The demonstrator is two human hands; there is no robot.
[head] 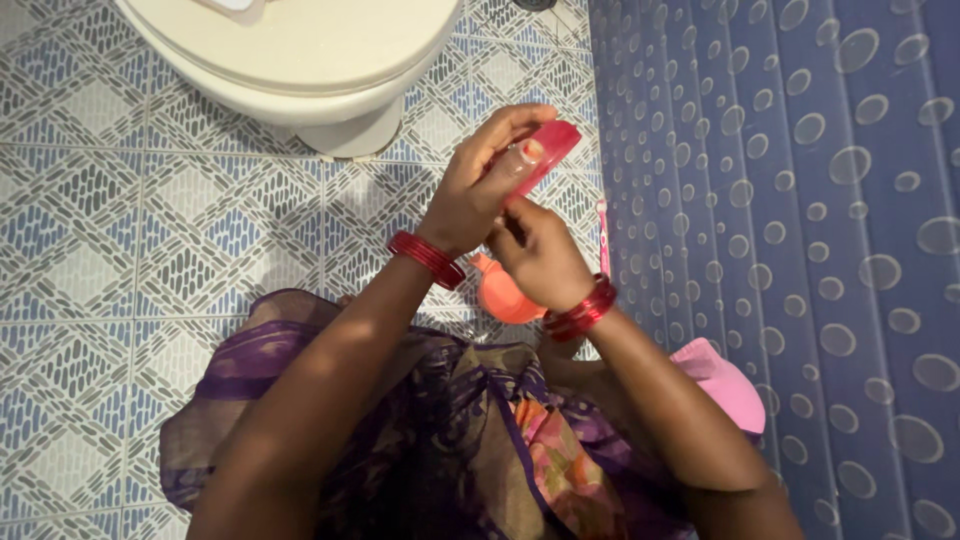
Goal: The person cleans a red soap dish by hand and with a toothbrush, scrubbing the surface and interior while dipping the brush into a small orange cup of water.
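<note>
Above the tiled floor [150,230], just in front of the toilet [300,60], both hands meet over a flat red lid [545,150]. Left hand [480,185] has its fingers closed around the lid, thumb pressed on its face, holding it tilted. Right hand [540,250] sits just below and touches the lid's lower edge; its fingers are curled, though whether they grip anything cannot be told. Red bangles [430,258] circle both wrists. Under the hands an orange pot [505,295] stands on the floor, near a blue curtain with bubbles [800,250] along the floor's right edge.
</note>
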